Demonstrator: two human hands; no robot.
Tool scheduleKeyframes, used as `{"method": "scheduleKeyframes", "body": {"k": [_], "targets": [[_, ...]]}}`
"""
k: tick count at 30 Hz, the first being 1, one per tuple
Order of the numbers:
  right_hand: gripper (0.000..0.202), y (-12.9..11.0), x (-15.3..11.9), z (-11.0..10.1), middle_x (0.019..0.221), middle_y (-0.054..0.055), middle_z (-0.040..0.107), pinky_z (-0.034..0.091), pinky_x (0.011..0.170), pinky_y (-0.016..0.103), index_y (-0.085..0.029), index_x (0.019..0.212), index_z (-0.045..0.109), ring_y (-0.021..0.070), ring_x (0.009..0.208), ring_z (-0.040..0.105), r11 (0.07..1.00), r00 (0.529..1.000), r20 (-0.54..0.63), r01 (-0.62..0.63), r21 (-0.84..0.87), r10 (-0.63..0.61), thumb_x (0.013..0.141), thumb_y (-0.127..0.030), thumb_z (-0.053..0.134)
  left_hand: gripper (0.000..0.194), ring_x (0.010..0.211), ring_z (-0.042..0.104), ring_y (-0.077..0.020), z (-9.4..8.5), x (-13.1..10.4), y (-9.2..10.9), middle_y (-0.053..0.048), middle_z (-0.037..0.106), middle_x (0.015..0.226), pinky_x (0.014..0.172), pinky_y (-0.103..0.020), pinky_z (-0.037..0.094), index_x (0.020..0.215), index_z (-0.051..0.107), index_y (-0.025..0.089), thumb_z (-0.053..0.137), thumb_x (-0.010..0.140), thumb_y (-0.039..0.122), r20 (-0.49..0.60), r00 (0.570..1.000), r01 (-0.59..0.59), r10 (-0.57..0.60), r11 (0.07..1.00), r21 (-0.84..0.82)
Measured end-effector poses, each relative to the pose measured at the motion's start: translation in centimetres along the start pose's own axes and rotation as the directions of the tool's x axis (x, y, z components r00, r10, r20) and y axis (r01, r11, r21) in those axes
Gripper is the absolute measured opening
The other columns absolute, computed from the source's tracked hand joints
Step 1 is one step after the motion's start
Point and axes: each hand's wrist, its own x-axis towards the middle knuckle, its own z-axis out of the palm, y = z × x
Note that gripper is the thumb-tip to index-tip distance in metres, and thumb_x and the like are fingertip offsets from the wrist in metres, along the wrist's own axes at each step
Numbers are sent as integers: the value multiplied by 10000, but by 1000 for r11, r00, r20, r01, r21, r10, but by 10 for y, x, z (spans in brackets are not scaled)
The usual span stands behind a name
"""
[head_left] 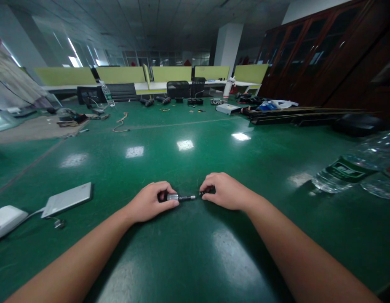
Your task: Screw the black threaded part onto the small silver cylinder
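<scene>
Low over the green table (169, 160), near its front middle, my left hand (152, 201) is closed on a small metal tool (173, 197) with a silver body and a dark shaft. The shaft points right and ends in a silver tip. Just right of that tip, my right hand (225, 191) pinches a small dark piece (202, 193), mostly hidden by the fingers. A narrow gap separates the tip from the dark piece.
On the left lie a silver power bank (68, 199) and a white device (8, 219) joined by a cable. Water bottles (343, 172) stand at right. Dark strips (277, 114), a white bottle (228, 88) and small tools sit farther back. A person's clothing (14, 80) shows at far left.
</scene>
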Motion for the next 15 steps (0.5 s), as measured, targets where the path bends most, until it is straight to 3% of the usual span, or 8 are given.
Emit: {"method": "scheduleKeyframes", "body": {"k": [15], "targets": [[134,-12,5,16,853,45,706,458,781,316,-205,912,762,182,847,617,990,993,-46,113,90,-109,789,-207,710,240,704,548,-141,1,0,0,0,639,793,639,-246,383,918,683,195,659,845,422,-12,1000,-7,7,1000,-6]]}}
